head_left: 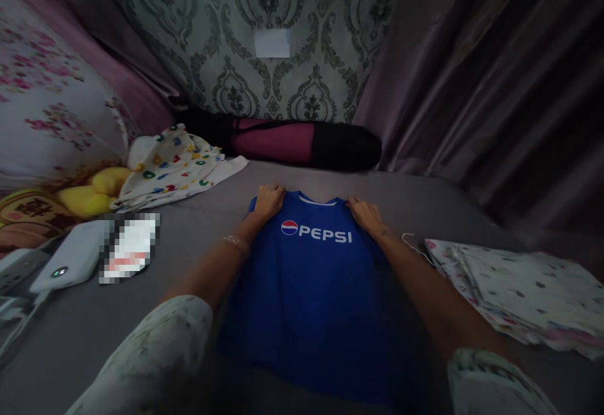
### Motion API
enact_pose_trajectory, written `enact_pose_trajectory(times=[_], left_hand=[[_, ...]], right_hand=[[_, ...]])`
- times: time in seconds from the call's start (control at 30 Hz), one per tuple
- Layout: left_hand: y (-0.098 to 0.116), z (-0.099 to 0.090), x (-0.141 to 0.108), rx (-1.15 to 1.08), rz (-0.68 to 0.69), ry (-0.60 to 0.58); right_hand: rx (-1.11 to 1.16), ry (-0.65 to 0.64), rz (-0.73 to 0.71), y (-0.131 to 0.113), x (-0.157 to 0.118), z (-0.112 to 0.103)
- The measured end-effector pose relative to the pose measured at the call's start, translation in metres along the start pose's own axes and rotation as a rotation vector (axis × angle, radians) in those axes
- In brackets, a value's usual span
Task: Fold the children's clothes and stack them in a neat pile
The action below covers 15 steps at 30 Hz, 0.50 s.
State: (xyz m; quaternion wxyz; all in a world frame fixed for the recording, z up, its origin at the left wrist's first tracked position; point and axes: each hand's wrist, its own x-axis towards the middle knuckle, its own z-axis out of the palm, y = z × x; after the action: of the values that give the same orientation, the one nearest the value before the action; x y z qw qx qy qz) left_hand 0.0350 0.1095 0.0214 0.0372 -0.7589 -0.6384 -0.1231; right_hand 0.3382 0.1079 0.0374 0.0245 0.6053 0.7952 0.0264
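A blue T-shirt (321, 302) with a white PEPSI print and a round logo lies spread front side up, its collar pointing away from me. My left hand (270, 200) is closed on its left shoulder, fingers curled over the top edge. On the opposite shoulder, my right hand (365, 214) grips the cloth beside the collar. The fingertips of both hands are partly hidden. Toward me, the lower part of the shirt fades into dark shadow.
Folded patterned clothes (533, 289) lie to the right on the grey bedsheet (189, 239). Leftward are a white power bank (75, 254) with a cable, a blurred-out object (129, 248), yellow plush (94, 192) and a printed cloth (174, 170). A black-and-maroon bolster (278, 141) lies against the wall.
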Motion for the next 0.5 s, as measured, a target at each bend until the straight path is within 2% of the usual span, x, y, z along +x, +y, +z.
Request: enact_pose_trajectory(times=[0.23, 0.4, 0.5], left_hand=[[-0.017, -0.002, 0.038, 0.041, 0.031, 0.036], [-0.022, -0.001, 0.060, 0.068, 0.008, 0.079], [-0.024, 0.008, 0.064, 0.016, -0.020, 0.024]], right_hand=[[-0.038, -0.016, -0.027, 0.001, 0.041, -0.003], [-0.023, -0.017, 0.008, -0.003, 0.063, -0.006], [0.017, -0.011, 0.030, -0.003, 0.068, -0.002]])
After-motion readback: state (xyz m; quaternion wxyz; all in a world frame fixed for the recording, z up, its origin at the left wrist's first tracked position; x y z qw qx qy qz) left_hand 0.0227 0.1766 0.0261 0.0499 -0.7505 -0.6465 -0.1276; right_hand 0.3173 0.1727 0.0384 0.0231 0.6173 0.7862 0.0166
